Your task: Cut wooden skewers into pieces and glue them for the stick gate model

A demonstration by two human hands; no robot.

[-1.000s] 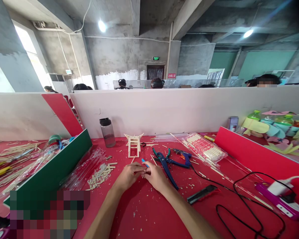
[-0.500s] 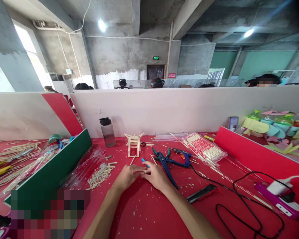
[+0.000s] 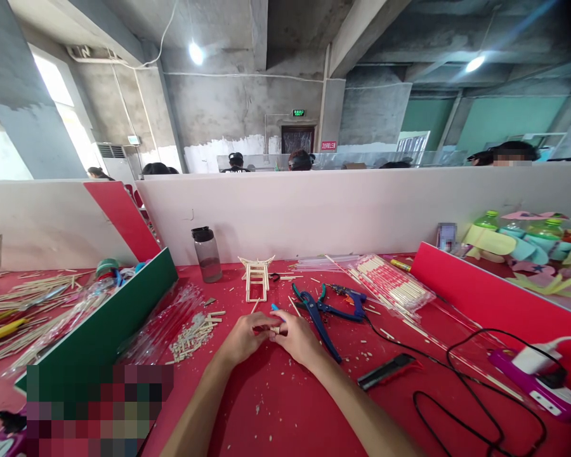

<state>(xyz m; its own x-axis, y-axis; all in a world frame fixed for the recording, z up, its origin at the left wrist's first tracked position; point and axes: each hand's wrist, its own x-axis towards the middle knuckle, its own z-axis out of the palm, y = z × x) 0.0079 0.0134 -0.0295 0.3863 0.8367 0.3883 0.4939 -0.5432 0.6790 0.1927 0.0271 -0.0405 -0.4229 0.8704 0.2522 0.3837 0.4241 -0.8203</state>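
Red table [image 3: 285, 412], littered with offcuts [image 3: 258, 404]: left hand [image 3: 244, 337], right hand [image 3: 301, 339] meet fingertip to fingertip, both pinching short stick piece [image 3: 276, 330] crosswise between.

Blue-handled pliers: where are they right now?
In the head view, the blue-handled pliers lie on the red table just right of the right hand, between it and the bag of sticks.

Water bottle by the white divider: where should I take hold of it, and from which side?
Grip the water bottle round its clear body, below the black lid, coming from the near side. It stands upright, with the white divider close behind and the stick model to its right.
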